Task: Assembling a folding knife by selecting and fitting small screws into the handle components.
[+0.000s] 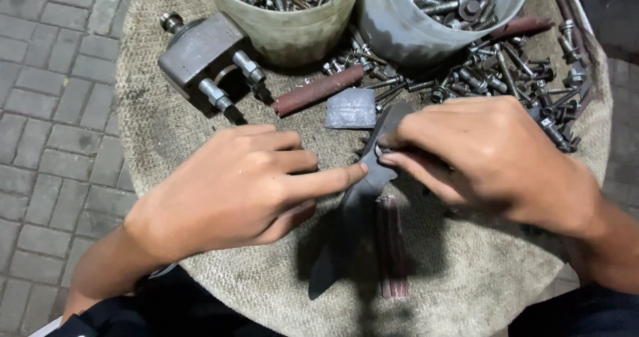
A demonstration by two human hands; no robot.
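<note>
Beyond both hands stand two round plastic tubs: a pale greenish tub (286, 24) past the left hand and a whitish tub (426, 27) past the right, each filled with bolts and nuts; no label shows on either. Between the hands, a long, flat, dark metal strip (353, 217) lies on the coarse burlap cloth (466, 290), wide and rounded at its near end and narrowing toward the tubs. The left hand (236, 190) presses on its edge with the index finger stretched out, the other fingers curled loosely. The right hand (486, 157) pinches the strip's upper part between thumb and fingertips. Just beside the strip, near the right wrist, lies a reddish ribbed bar (393, 250). Beyond the left hand sits a grey metal block (200, 51) with bolts projecting, a rusty red rod (318, 89) beside it, and loose bolts (512, 77) scattered beyond the right hand.
</note>
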